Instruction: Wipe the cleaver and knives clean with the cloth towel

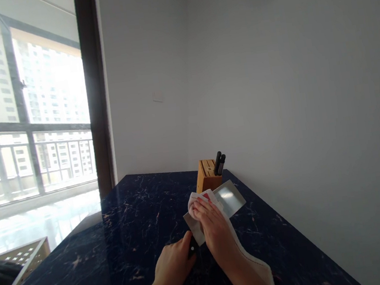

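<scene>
My left hand [174, 261] is wrapped round the black handle of a cleaver [229, 197], whose broad shiny blade points away to the right. Over the middle of the blade, my right hand [211, 222] presses a white cloth [250, 257] with a red patch against the metal. Part of the cloth is bunched under the fingers, and the rest trails down beneath my right forearm. Just beyond the blade stands a wooden knife block [207, 174], with black-handled tools [219, 163] in its right side.
A dark blue marbled tabletop [143, 210] lies under everything. Its right edge runs along a grey wall [293, 99]. On the left, beyond the table edge, are a chair with a perforated panel [29, 257] and a large window [52, 96].
</scene>
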Demonstrator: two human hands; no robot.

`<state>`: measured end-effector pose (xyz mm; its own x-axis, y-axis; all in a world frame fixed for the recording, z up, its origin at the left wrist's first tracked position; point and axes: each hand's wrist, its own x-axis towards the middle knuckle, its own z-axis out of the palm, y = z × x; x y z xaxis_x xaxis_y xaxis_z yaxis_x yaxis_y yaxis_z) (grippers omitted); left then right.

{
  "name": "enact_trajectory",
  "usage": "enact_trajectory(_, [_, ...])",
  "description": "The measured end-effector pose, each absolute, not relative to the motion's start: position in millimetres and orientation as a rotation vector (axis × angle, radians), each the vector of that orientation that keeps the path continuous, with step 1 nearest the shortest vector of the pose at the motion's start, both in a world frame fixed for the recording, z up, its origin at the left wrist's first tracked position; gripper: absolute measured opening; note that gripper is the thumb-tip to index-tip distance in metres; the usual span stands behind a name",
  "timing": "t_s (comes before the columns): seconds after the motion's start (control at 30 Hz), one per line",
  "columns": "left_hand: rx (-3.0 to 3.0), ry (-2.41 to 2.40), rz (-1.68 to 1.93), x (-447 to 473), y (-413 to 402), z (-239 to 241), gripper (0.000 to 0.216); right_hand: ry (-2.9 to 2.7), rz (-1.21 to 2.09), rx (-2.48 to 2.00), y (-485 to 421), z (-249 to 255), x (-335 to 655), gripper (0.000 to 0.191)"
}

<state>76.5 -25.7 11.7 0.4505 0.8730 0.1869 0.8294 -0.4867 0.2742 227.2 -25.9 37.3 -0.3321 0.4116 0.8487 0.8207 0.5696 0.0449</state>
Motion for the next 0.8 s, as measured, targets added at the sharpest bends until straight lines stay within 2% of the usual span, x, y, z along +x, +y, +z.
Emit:
enact_trajectory(0.3, [2.524, 1.512, 0.485, 77, -26, 13, 0.036, -1.865, -0.606, -1.090, -23, 42, 242, 0.037])
enact_trajectory(0.63, [2.491, 1.603, 0.444, 79, -24, 11, 0.024, -2.193, -0.581, -0.879, -39, 40, 207, 0.037])
enact_trajectory(0.8, [2.512, 1.534, 0.555, 80, -22, 7, 0.034, -2.114, -0.568, -0.989, -36, 39, 217, 0.036])
